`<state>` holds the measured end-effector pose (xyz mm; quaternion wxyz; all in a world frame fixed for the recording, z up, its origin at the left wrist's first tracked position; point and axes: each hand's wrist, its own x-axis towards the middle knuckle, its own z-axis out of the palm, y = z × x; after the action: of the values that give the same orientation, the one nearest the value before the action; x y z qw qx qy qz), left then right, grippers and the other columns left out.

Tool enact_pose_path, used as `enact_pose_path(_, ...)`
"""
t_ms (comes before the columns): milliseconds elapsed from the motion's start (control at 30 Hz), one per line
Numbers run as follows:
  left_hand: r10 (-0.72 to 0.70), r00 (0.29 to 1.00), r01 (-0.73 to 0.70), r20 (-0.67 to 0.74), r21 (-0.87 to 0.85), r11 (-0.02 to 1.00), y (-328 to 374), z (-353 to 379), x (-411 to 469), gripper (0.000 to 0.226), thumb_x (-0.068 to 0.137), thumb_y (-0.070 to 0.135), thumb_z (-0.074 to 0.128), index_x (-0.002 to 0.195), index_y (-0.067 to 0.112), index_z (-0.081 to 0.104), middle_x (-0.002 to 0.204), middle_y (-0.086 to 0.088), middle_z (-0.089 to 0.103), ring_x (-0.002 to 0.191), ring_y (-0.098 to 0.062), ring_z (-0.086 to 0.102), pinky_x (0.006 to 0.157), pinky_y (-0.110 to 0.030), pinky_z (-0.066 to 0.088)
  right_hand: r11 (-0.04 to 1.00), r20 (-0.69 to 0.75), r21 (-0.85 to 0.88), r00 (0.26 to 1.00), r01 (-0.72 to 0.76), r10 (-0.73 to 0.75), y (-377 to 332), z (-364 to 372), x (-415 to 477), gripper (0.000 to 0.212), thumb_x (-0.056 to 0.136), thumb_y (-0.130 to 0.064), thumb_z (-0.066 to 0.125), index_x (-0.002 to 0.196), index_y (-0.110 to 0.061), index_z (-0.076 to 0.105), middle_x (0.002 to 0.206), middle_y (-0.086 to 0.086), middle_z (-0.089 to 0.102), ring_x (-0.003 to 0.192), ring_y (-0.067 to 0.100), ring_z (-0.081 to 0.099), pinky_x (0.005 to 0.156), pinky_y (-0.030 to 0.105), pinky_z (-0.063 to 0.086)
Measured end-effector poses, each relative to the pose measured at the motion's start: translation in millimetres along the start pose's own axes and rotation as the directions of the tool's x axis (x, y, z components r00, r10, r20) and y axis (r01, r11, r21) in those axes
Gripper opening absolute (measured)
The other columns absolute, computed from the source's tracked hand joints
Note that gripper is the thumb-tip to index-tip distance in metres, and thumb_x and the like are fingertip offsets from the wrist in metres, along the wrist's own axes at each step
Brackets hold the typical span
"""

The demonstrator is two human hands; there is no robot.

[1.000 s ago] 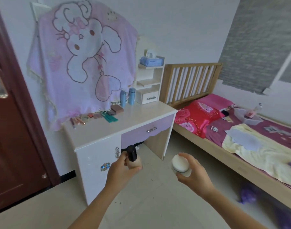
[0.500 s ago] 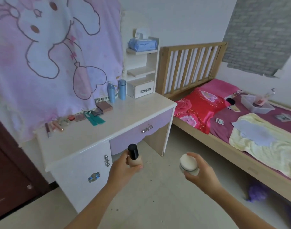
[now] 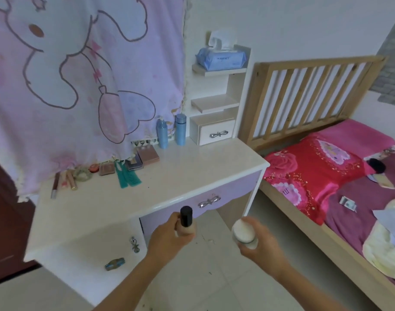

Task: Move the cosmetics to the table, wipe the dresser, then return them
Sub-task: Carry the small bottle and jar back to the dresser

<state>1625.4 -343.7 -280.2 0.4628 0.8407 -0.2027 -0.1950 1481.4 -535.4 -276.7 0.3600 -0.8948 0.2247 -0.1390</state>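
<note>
A small bedroom: a white dresser point(image 3: 174, 189) with a lilac drawer stands against the wall, a pink cartoon-rabbit cloth point(image 3: 68, 81) hanging behind it and a wooden bed point(image 3: 308, 90) just to its right. Along the back of the dresser top lie lip tubes point(image 3: 69, 179), small compacts point(image 3: 107, 169), teal combs point(image 3: 127, 177) and a pink palette point(image 3: 148, 155), with two blue bottles point(image 3: 170, 133) upright near the little shelf unit, where a tissue pack point(image 3: 221, 59) sits on top. In front of the dresser, over the floor, the person's left hand point(image 3: 168, 240) is wrapped around a beige foundation bottle point(image 3: 187, 224) with a black cap, held upright. The right hand point(image 3: 262, 246) cups a white jar point(image 3: 244, 232), fingers curled about its sides. The two hands are apart, level with the drawer front.
</note>
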Motion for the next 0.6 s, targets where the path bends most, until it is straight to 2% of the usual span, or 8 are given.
enact_pose_path(100,-0.028,0.999,0.029,-0.041,0.015,0.999,-11.2,-4.0,42.1,0.032,0.073,0.029,0.071,0.089,0.034,0.044,0.078,0.013,0.056,0.078,-0.015,0.056,0.074,-0.029,0.046,1.000,0.056,-0.008,0.998,0.028,-0.028,9.0,13.3,50.3,0.056,0.069,-0.012,0.076,0.118,-0.021,0.050,0.110,-0.012,0.051,0.101,0.009,0.048,0.080,0.007,0.030)
enact_pose_path(200,-0.097,0.990,0.093,-0.099,-0.047,0.995,-11.5,-14.8,90.7,0.021,0.077,0.027,0.067,0.081,0.020,0.047,0.073,0.000,0.055,0.073,-0.024,0.051,0.059,-0.019,0.039,1.000,0.069,0.008,0.997,0.028,-0.029,8.7,21.1,112.0,0.057,0.070,-0.013,0.075,0.115,-0.032,0.044,0.112,-0.012,0.051,0.105,0.009,0.050,0.078,0.005,0.031)
enact_pose_path(267,-0.109,0.983,0.097,-0.150,-0.085,0.992,-13.0,-23.0,126.6,0.041,0.066,0.044,0.060,0.087,0.009,0.051,0.076,-0.010,0.059,0.074,-0.028,0.053,0.063,-0.023,0.042,1.000,0.087,-0.014,0.996,0.027,-0.025,5.8,26.9,153.6,0.060,0.071,-0.014,0.074,0.121,-0.027,0.044,0.116,-0.009,0.051,0.109,0.013,0.049,0.082,0.008,0.031)
enact_pose_path(300,-0.091,0.983,0.084,-0.160,-0.051,0.995,-13.2,-27.9,143.3,0.049,0.060,0.048,0.059,0.090,0.010,0.053,0.080,-0.011,0.063,0.076,-0.028,0.055,0.067,-0.028,0.044,0.999,0.099,-0.026,0.995,0.031,-0.028,4.0,29.7,173.1,0.061,0.072,-0.015,0.074,0.124,-0.023,0.043,0.119,-0.006,0.051,0.112,0.015,0.048,0.086,0.010,0.031)
enact_pose_path(367,-0.067,0.987,0.064,-0.147,-0.023,0.998,-7.8,-39.3,175.5,0.031,0.067,0.037,0.069,0.087,0.020,0.052,0.083,-0.008,0.064,0.078,-0.027,0.058,0.071,-0.033,0.045,0.998,0.114,-0.030,0.992,0.052,-0.048,-5.1,34.1,210.0,0.064,0.073,-0.016,0.074,0.127,-0.022,0.041,0.122,-0.008,0.049,0.115,0.014,0.046,0.092,0.014,0.031)
enact_pose_path(433,-0.038,0.987,0.037,-0.155,-0.009,0.999,-1.8,-48.8,204.7,0.028,0.074,0.024,0.072,0.085,0.028,0.046,0.081,0.000,0.060,0.078,-0.025,0.058,0.069,-0.031,0.042,0.998,0.095,-0.009,0.994,0.055,-0.054,-14.1,38.2,241.5,0.063,0.073,-0.015,0.073,0.127,-0.023,0.040,0.119,-0.012,0.045,0.113,0.011,0.044,0.092,0.014,0.032)
enact_pose_path(500,-0.029,0.981,0.025,-0.190,-0.023,0.999,-2.2,-52.6,227.8,0.029,0.075,0.019,0.072,0.086,0.026,0.047,0.078,0.003,0.058,0.076,-0.023,0.057,0.068,-0.030,0.040,0.999,0.054,0.035,0.998,0.026,-0.028,-14.1,44.5,262.8,0.063,0.072,-0.012,0.073,0.124,-0.024,0.041,0.119,-0.012,0.045,0.110,0.011,0.045,0.090,0.014,0.033)
enact_pose_path(600,-0.039,0.981,0.029,-0.188,-0.055,0.998,-3.9,-53.1,249.2,0.039,0.074,0.017,0.073,0.078,0.038,0.041,0.076,0.014,0.055,0.070,-0.014,0.055,0.064,-0.025,0.039,0.997,0.038,0.059,0.999,-0.039,0.037,-1.6,56.4,281.5,0.064,0.070,-0.009,0.074,0.121,-0.028,0.039,0.120,-0.011,0.045,0.112,0.014,0.046,0.092,0.016,0.033)
